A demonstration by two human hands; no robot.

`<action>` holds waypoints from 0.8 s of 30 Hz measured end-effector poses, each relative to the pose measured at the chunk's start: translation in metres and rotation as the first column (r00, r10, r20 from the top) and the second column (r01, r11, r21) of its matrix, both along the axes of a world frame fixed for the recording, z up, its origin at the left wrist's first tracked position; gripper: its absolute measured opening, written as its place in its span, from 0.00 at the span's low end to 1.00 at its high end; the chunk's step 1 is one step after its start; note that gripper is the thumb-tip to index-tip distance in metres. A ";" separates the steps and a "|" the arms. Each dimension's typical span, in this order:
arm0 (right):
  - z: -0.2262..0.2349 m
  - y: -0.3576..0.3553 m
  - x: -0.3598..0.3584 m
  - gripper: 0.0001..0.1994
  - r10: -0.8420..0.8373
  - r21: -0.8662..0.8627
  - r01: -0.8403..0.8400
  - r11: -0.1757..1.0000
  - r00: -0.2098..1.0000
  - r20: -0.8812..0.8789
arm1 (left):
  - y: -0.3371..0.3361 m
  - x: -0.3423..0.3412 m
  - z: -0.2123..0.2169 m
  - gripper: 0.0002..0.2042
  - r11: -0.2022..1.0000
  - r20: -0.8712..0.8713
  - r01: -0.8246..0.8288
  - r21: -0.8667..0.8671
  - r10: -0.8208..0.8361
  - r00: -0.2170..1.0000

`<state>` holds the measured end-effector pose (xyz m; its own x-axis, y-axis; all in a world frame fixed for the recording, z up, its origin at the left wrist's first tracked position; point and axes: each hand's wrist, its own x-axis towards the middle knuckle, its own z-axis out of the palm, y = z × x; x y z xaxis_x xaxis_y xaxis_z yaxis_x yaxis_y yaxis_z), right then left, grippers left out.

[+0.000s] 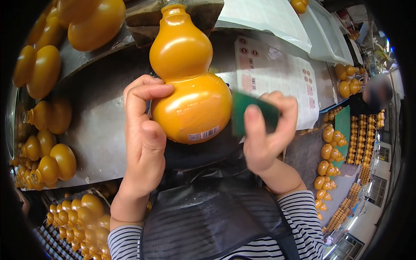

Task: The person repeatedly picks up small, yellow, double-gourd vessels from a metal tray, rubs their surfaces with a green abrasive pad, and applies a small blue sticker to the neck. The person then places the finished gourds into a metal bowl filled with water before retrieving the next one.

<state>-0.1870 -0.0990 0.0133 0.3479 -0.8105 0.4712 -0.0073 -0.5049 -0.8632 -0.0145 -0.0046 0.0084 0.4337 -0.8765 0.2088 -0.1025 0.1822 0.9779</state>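
Note:
A glossy orange gourd-shaped bottle (184, 47) lies in front of me, its threaded neck pointing away and resting at a wooden block (143, 21). On its wide lower bulb sits a clear label with small print and a barcode. My left hand (145, 125) grips the bottle's left side, fingers curled at the waist and thumb on the lower bulb. In my right hand (271, 138) a flat green scraper card (249, 113) is pinched between thumb and fingers, close to the bulb's right side. Both hand and card are slightly blurred.
Printed label sheets (281, 78) lie on the metal table (95, 125) to the right. Behind them stands a white plastic tray (325, 34). Several more gourd bottles (47, 169) stand at left. Rows of bottles (329, 151) fill the right, near another person (375, 95).

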 end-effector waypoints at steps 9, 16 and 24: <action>0.032 0.003 0.007 0.06 0.296 -0.194 -0.403 0.895 0.859 -0.417 | 0.003 0.000 0.002 0.35 0.997 -0.065 0.017 0.074 -0.012 0.998; 0.001 0.036 0.024 0.09 0.005 -0.758 -0.142 0.637 0.984 -0.180 | 0.002 0.000 0.002 0.38 0.998 -0.162 0.026 0.051 -0.018 0.987; 0.034 0.008 0.026 0.09 -0.055 0.233 0.061 0.971 0.998 -0.031 | 0.005 0.006 -0.005 0.41 0.998 -0.399 0.058 -0.025 -0.063 0.915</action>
<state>-0.1612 -0.0908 0.0477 0.3059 -0.9163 0.2583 -0.0528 -0.2873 -0.9564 -0.0084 0.0002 0.0035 0.4295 -0.9021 0.0407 0.3077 0.1885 0.9326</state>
